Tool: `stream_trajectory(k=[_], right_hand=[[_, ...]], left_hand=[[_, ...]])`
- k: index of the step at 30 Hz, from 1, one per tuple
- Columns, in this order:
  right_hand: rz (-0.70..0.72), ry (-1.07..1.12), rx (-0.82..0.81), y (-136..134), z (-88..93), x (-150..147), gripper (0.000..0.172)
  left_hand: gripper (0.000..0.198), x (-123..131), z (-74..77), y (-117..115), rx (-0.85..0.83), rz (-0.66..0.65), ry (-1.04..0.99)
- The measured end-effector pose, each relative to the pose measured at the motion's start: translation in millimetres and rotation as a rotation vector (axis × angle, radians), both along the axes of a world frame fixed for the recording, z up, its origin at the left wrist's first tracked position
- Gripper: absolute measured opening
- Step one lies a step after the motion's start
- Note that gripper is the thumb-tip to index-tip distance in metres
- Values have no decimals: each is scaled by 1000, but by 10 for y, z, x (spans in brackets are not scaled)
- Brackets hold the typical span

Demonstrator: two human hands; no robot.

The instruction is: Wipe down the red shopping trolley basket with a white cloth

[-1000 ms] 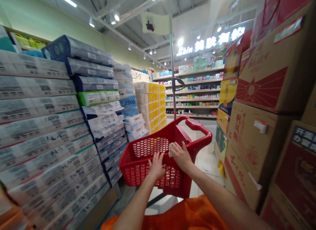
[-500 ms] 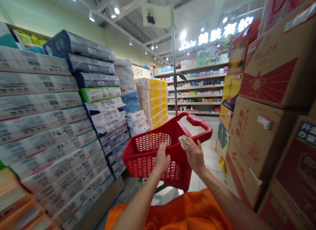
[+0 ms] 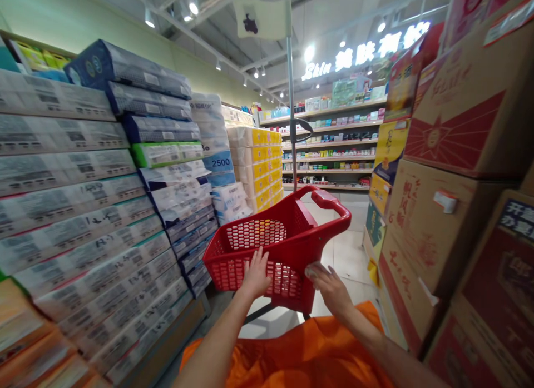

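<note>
A red plastic shopping cart (image 3: 306, 249) with perforated basket walls stands in front of me, its handle toward the right. My left hand (image 3: 256, 275) is at the near side wall, just under the rim. Its fingers are stretched out and it holds nothing. Lower on the solid red panel near the handle end is my right hand (image 3: 332, 288), closed on a crumpled pale cloth (image 3: 311, 270). Most of the cloth is hidden by the fingers, and it appears pressed to the panel.
Packs of paper goods (image 3: 79, 182) are stacked high on the left, with yellow-and-white packs (image 3: 261, 168) beyond. Cardboard cartons (image 3: 429, 227) rise on the right. A pole with a flag (image 3: 262, 18) stands behind the cart. Product shelves (image 3: 334, 146) line the back.
My right hand has moved down with the cloth, from near the handle to lower on the side panel. My left hand has shifted left along the basket wall.
</note>
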State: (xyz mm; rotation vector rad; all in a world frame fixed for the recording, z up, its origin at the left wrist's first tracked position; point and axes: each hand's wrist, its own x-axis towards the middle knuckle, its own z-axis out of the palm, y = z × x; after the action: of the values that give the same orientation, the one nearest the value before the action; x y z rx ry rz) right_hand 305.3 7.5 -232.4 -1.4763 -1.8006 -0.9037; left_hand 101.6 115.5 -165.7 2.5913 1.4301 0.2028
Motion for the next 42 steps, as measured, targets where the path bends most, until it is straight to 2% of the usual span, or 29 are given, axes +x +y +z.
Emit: stream_trajectory(k=[2,4,6,9,10,11,15,16,17,21,22,23,26,28,30,33,35,36,40,42], right_hand=[[-35,33,57,52,275,63,35],[-55,29,123,121,415,109,34],[-13,-51,105,164,314,71,35],[101,-172,3,180,-21,-134,37],[120,-171,-8,193,-76,-216,36],[123,-150,-5,217,-75,-291,35],[70,-48,38,422,211,-450,35],[77,-55,52,473,231,-461,35],[104,-77,56,511,197,-470,34],[259,-185,8,556,-186,-596,33],[275,-190,3,577,-226,-661,32],[278,-184,-1,616,-214,-735,30],[232,-124,-36,837,20,-967,34],[205,-89,-64,990,94,-1086,37],[251,-119,-61,1075,-51,-1171,33],[348,-190,-50,1112,-451,-1314,27],[376,-198,-51,1177,-536,-1474,26],[388,-197,-56,1241,-483,-1577,25],[403,-193,-102,1651,-24,-2030,33],[411,-218,-142,1807,16,-2188,32]], left_hand=[[73,-36,18,22,-3,-18,13],[73,-58,31,31,-8,-19,9],[74,-82,32,34,-18,-23,-2],[74,-146,-16,36,-10,-53,-22],[74,-175,-49,37,-5,-54,-30],[73,-207,-89,36,-2,-45,-37],[71,-345,-284,1,-25,33,-40],[71,-382,-329,-14,-34,39,-36],[72,-421,-370,-28,-44,40,-32],[77,-587,-484,-37,-97,68,-6],[77,-628,-503,-26,-103,84,-6],[77,-667,-519,-11,-106,104,-7],[76,-779,-551,28,-98,159,-12],[76,-860,-566,38,-97,191,-10],[76,-961,-582,40,-103,210,-10],[75,-1152,-612,54,-119,248,-14],[74,-1286,-625,75,-124,295,-12],[74,-1349,-628,86,-127,323,-7],[72,-1535,-621,111,-144,405,35],[71,-1599,-626,108,-141,411,50]])
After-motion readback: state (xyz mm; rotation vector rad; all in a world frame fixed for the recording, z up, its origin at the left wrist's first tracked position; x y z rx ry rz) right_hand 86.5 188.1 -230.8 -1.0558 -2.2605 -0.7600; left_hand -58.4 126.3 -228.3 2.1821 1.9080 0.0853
